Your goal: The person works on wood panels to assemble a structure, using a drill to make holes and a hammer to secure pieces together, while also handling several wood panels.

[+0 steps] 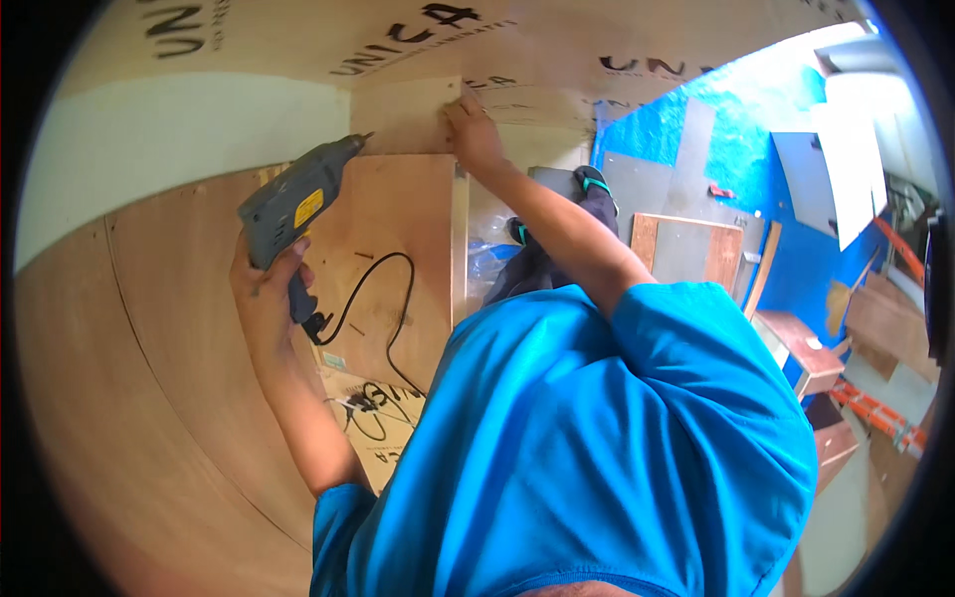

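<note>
My left hand (pixel 267 269) is closed round the handle of a grey corded power drill (pixel 298 194) with a yellow label. The drill's bit points at a narrow tan wooden panel (pixel 393 114); whether it touches cannot be told. My right hand (pixel 473 134) grips that panel's right edge, its fingers curled over it. The panel stands between a brown wooden board (pixel 388 229) below and a large printed laminate sheet (pixel 537 45) above. A black cord (pixel 410 289) loops down from the drill across the brown board.
Curved wooden boards (pixel 169 348) line the left side. Sandals (pixel 594 181) show on my feet at the floor. To the right lie a blue floor sheet (pixel 647 129), a wood-edged panel (pixel 686 249), white boards (pixel 851 164), a box-like wooden piece (pixel 801 348) and an orange ladder (pixel 875 413).
</note>
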`<state>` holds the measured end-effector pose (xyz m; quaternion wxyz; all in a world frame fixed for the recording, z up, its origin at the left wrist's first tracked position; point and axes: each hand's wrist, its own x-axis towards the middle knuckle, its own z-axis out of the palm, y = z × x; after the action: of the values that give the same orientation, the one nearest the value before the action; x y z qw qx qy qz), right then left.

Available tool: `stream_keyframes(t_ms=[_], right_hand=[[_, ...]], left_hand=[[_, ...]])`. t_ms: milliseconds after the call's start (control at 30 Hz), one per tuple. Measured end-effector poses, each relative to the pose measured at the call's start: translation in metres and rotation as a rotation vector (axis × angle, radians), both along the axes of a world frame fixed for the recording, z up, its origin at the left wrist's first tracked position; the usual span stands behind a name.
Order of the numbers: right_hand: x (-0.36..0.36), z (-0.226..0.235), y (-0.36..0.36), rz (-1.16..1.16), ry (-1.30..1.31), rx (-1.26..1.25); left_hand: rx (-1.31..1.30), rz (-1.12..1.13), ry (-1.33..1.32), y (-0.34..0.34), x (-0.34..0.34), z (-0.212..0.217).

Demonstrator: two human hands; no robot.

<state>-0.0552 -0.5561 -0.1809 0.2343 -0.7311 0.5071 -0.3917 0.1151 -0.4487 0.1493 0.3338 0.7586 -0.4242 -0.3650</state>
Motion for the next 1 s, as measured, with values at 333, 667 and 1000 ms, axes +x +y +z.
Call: stream_keyframes(t_ms=[333,667,1000], right_hand=[[0.111,0.025,0.110,0.499,0.079,0.277],[0.109,0.006,0.105,0.494,-0.089,0.083],[-0.045,-0.077,0.058,-0.212,-1.142,1.016]], left_hand=[[-0.006,-0.040,-0.012,-0.001,0.006,-0.005],[0.005,0.008,0.162,0.003,0.013,-0.029],[-0.072,0.347,0.489,0.100,0.069,-0.073]])
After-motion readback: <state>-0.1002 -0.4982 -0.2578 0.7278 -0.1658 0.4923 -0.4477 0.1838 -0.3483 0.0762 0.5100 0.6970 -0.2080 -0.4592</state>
